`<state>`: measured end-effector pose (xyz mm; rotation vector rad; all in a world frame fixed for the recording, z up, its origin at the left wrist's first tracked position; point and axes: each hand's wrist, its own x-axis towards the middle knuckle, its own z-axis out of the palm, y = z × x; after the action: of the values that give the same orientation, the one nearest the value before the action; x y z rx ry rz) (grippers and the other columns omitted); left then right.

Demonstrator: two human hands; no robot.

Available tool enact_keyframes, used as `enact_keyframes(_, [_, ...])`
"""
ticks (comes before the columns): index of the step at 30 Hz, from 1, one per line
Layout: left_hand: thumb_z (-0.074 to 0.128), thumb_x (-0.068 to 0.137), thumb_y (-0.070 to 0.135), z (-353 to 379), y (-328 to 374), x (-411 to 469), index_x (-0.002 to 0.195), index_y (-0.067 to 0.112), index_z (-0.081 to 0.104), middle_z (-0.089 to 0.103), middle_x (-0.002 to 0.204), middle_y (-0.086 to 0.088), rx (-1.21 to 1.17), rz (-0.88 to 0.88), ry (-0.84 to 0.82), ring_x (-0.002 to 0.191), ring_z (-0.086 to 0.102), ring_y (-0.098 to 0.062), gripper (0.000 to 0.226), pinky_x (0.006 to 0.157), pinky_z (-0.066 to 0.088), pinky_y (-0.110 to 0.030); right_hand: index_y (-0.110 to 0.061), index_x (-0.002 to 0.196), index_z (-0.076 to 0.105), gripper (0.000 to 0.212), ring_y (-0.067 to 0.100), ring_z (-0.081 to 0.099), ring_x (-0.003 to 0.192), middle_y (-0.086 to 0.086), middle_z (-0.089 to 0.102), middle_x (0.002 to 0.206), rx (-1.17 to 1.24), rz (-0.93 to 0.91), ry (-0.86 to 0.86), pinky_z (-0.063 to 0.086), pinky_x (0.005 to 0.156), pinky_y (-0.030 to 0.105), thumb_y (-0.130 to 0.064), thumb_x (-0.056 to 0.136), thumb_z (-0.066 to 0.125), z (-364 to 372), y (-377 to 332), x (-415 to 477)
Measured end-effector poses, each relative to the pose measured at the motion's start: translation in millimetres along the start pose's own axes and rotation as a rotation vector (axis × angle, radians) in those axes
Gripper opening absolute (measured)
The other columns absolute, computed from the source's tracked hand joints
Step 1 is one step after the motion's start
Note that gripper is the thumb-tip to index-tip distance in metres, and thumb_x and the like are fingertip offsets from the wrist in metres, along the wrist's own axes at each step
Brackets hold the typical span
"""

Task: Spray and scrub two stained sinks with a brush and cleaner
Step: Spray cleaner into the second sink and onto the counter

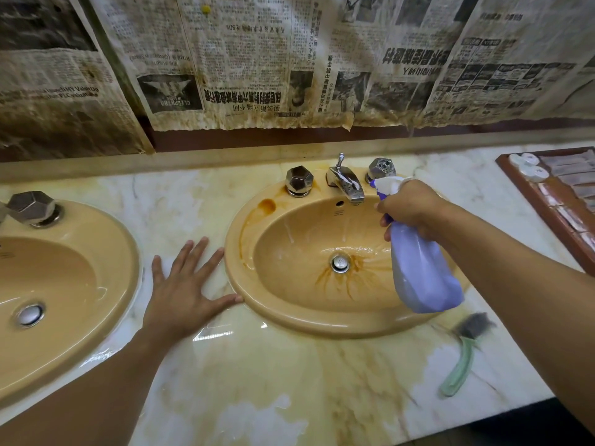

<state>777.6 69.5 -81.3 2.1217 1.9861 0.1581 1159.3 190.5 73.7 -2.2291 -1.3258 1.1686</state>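
One spray bottle [421, 275] clamped in R fingers [386, 207] over sink [322, 325], L fingers [193, 257] splayed flat on counter [257, 381].

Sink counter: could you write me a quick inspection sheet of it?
Surface: marble counter, yellowed with stains.
Job's things: right sink with brown streaks around the drain; left sink partly in view; purple spray bottle over the right sink; green brush lying on the counter.
Clutter: tray of packets and caps, far right.
Hands: left hand flat on the counter beside the right sink; right hand grips the spray bottle.
Cables: nothing seen.
Surroundings: stained newspapers cover the wall.
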Motion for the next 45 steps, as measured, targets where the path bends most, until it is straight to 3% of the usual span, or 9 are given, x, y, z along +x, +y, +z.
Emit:
enact_keyframes(5, [0.023, 0.074, 0.102, -1.7, 0.4, -0.1, 0.161, 0.048, 0.012, -0.007, 0.171, 0.017, -0.005, 0.008, -0.007, 0.157, -0.013, -0.006, 0.103, 0.123, -0.008, -0.062, -0.003, 0.12, 0.057, 0.026, 0.033, 0.067, 0.05, 0.019, 0.073, 0.09, 0.022, -0.023, -0.129, 0.058, 0.069, 0.049, -0.013, 0.097, 0.067, -2.3, -3.7, -6.6])
enact_keyframes(11, [0.023, 0.074, 0.102, -2.8, 0.4, -0.3, 0.161, 0.048, 0.012, -0.006, 0.171, 0.017, -0.001, 0.008, -0.008, 0.157, -0.013, -0.006, 0.103, 0.123, -0.007, -0.063, 0.003, 0.116, 0.057, 0.021, 0.029, 0.062, 0.039, 0.018, 0.066, 0.07, 0.056, -0.017, 0.022, 0.051, 0.047, 0.029, -0.005, 0.097, 0.056, 14.8, -11.3, 3.9])
enact_keyframes(18, [0.025, 0.074, 0.102, -1.8, -0.7, 0.3, 0.161, 0.047, 0.013, -0.006, 0.171, 0.018, -0.008, 0.011, 0.002, 0.157, -0.011, -0.007, 0.104, 0.123, -0.005, -0.064, 0.001, 0.118, 0.054, 0.027, 0.034, 0.067, 0.047, 0.027, 0.072, 0.096, 0.098, -0.028, -0.088, 0.06, 0.053, 0.042, -0.006, 0.094, 0.065, 39.4, -22.7, 4.5])
enact_keyframes(21, [0.027, 0.074, 0.102, -0.7, -1.3, 0.7, 0.161, 0.047, 0.014, -0.005, 0.171, 0.018, -0.017, 0.012, 0.005, 0.157, -0.011, -0.007, 0.104, 0.123, -0.004, -0.064, -0.011, 0.121, 0.05, 0.028, 0.033, 0.065, 0.044, 0.023, 0.069, 0.084, 0.096, -0.018, -0.077, 0.055, 0.045, 0.036, -0.006, 0.095, 0.061, 51.5, -27.0, 6.3])
enact_keyframes(25, [0.029, 0.074, 0.102, 0.4, -1.8, 0.9, 0.161, 0.047, 0.014, -0.005, 0.171, 0.018, -0.008, 0.011, 0.013, 0.157, -0.011, -0.007, 0.104, 0.123, -0.004, -0.064, -0.018, 0.127, 0.06, 0.042, 0.043, 0.074, 0.076, 0.02, 0.07, 0.091, 0.033, -0.045, 0.013, 0.063, 0.072, 0.054, -0.011, 0.086, 0.055, 63.0, -29.3, 11.2])
enact_keyframes(31, [0.031, 0.074, 0.102, 2.0, -3.0, 1.2, 0.161, 0.047, 0.015, -0.003, 0.171, 0.017, 0.001, 0.008, 0.023, 0.158, -0.008, -0.008, 0.104, 0.123, -0.004, -0.064, -0.014, 0.079, 0.053, 0.012, 0.043, 0.071, 0.099, 0.025, 0.07, 0.11, 0.032, -0.05, 0.036, 0.061, 0.086, 0.055, -0.007, 0.087, 0.059, 70.5, -35.8, 7.8])
enact_keyframes(38, [0.031, 0.074, 0.102, 1.9, -2.5, 2.0, 0.161, 0.047, 0.016, -0.002, 0.172, 0.016, -0.011, 0.006, 0.023, 0.158, -0.008, -0.008, 0.105, 0.122, -0.004, -0.064, -0.003, 0.099, 0.062, 0.016, 0.035, 0.075, 0.078, 0.021, 0.073, 0.096, 0.05, -0.022, -0.002, 0.063, 0.079, 0.052, -0.008, 0.084, 0.067, 75.9, -42.0, 15.0])
enact_keyframes(41, [0.029, 0.073, 0.103, 0.9, -2.4, 2.0, 0.161, 0.047, 0.015, -0.002, 0.172, 0.016, -0.013, 0.003, 0.018, 0.157, -0.009, -0.008, 0.106, 0.122, -0.005, -0.064, 0.001, 0.103, 0.065, 0.019, 0.04, 0.073, 0.095, 0.024, 0.072, 0.105, 0.02, -0.04, 0.016, 0.062, 0.084, 0.053, -0.008, 0.086, 0.063, 80.3, -42.9, 17.1])
enact_keyframes(45, [0.027, 0.073, 0.103, -0.9, -2.0, 1.9, 0.162, 0.047, 0.014, -0.005, 0.171, 0.016, -0.011, 0.0, 0.008, 0.157, -0.012, -0.007, 0.106, 0.122, -0.007, -0.063, -0.007, 0.085, 0.053, 0.008, 0.047, 0.074, 0.087, 0.028, 0.071, 0.1, -0.015, -0.071, 0.02, 0.061, 0.083, 0.057, -0.003, 0.091, 0.053, 82.8, -42.7, 12.2])
